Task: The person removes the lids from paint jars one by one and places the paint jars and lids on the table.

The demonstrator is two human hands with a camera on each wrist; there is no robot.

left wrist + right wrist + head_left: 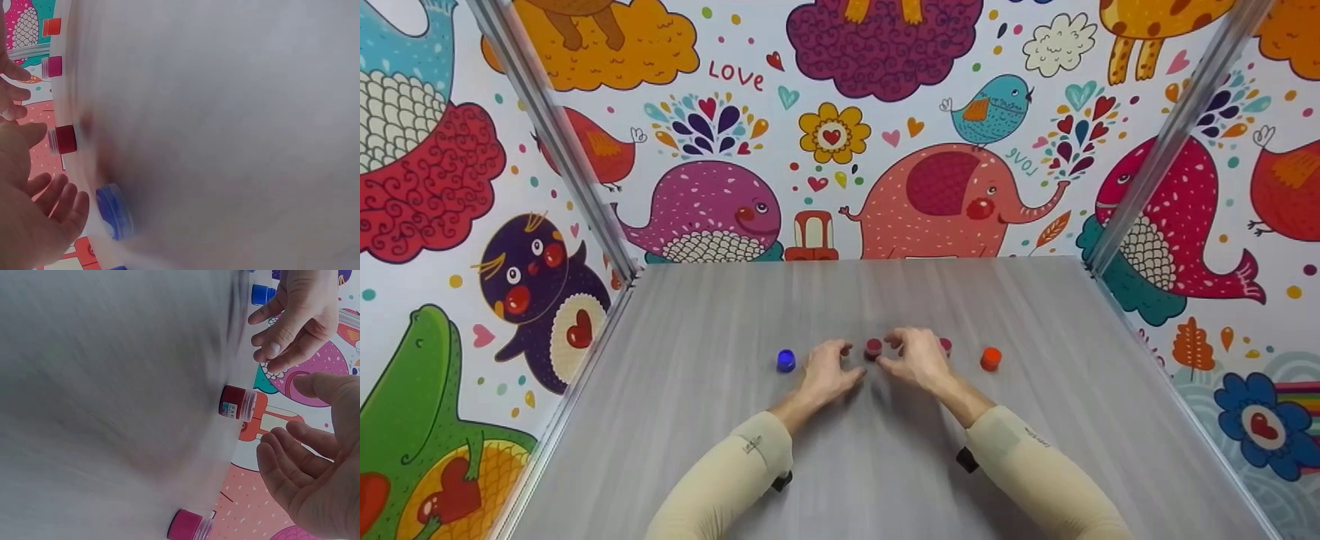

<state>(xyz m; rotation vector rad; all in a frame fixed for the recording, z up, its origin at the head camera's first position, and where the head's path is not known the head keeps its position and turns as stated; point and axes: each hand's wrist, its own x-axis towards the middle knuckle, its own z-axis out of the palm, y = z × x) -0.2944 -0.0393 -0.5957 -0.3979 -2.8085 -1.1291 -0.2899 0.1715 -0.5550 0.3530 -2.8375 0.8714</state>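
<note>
A small dark red paint jar (pixel 873 349) with a clear lid stands on the table between the two hands. My left hand (pixel 826 371) is to its left, fingers loosely bent and holding nothing. From the right, my right hand (pixel 916 358) reaches close to the same jar; the right wrist view shows a gap between its fingers and the dark red jar (pixel 233 403). Partly hidden behind the right hand is a magenta jar (pixel 946 346). A blue jar (pixel 115 211) stands near the left fingers in the left wrist view.
Farther right on the table is an orange jar (pixel 991 358). Left of the left hand stands a blue jar (pixel 786 360). The grey table (pixel 855 300) meets walls printed with cartoon animals, with metal posts (pixel 562 150) at the corners.
</note>
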